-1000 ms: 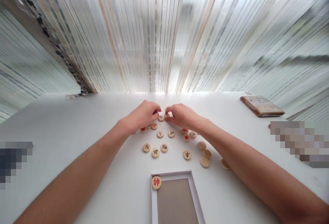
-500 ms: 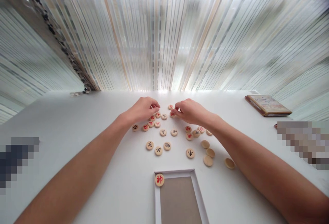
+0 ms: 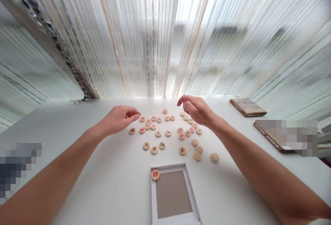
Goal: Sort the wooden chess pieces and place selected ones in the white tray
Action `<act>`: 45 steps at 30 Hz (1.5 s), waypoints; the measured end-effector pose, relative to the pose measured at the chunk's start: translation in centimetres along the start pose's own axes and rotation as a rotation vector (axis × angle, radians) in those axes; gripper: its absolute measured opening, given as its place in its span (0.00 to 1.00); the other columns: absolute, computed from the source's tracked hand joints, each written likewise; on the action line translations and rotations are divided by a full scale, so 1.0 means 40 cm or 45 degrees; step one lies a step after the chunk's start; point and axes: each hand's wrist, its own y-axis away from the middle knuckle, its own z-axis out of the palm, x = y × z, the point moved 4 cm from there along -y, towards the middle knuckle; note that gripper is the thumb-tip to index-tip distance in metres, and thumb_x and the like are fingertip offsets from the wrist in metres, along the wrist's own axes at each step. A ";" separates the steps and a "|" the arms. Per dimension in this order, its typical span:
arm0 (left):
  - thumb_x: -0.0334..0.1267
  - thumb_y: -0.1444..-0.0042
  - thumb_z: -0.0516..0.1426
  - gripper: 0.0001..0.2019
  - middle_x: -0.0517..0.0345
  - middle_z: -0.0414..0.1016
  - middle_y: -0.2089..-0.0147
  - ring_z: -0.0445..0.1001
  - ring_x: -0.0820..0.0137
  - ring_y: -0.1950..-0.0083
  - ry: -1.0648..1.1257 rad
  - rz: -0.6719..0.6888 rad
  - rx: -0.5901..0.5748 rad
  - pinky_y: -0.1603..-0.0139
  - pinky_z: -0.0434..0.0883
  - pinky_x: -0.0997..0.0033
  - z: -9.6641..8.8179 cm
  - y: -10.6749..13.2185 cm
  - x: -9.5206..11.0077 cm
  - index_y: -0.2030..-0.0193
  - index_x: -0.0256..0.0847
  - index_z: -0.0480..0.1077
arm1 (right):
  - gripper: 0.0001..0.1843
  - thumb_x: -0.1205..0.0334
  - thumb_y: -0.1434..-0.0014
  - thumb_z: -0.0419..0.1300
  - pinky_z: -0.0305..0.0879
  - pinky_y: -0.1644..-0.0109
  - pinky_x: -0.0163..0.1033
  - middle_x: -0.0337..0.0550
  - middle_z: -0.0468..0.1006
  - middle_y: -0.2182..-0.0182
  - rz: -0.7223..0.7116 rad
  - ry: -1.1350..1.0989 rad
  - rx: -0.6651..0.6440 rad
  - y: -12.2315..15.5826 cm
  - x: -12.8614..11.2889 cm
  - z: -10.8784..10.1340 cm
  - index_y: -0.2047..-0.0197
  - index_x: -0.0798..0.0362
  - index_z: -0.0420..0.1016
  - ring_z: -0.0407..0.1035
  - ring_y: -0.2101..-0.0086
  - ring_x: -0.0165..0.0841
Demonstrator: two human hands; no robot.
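The desk [image 3: 103,180] is white, and lots of little round pieces [image 3: 154,150] with red or black marks lie in the middle, with some plain pieces [image 3: 197,155] to their right. Nearer sits a shallow open box [image 3: 153,204]. A flat brown box [image 3: 248,108] and a blurry brown-edged thing [image 3: 267,137] lie on the right.

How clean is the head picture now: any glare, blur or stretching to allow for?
Head view: bright backlight through the curtain, its strips stretched toward the upper corners; head view: the red-marked piece at the corner of the tray reads clearly, the small pieces near the left hand less so; head view: mosaic blocks hide detail at both sides.
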 end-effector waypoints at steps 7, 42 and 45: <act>0.56 0.33 0.57 0.20 0.58 0.80 0.67 0.75 0.67 0.67 0.349 0.110 -0.120 0.66 0.70 0.71 0.117 0.108 0.076 0.60 0.44 0.82 | 0.14 0.66 0.33 0.49 0.62 0.59 0.41 0.40 0.75 0.70 -0.073 -0.239 -0.173 0.184 -0.101 0.122 0.55 0.50 0.76 0.68 0.68 0.37; 0.27 0.37 0.59 0.08 0.60 0.76 0.73 0.67 0.76 0.74 0.581 0.639 0.445 0.70 0.67 0.76 0.209 0.200 0.145 0.66 0.36 0.79 | 0.16 0.58 0.48 0.79 0.72 0.41 0.47 0.48 0.87 0.54 0.656 -1.485 -0.004 0.259 -0.029 0.145 0.57 0.50 0.87 0.80 0.49 0.42; 0.30 0.35 0.59 0.07 0.57 0.80 0.67 0.72 0.74 0.70 0.706 0.445 0.322 0.68 0.70 0.75 0.207 0.190 0.163 0.61 0.37 0.80 | 0.17 0.57 0.48 0.80 0.74 0.45 0.42 0.48 0.87 0.51 0.582 -1.498 0.016 0.266 -0.060 0.152 0.56 0.48 0.87 0.80 0.46 0.42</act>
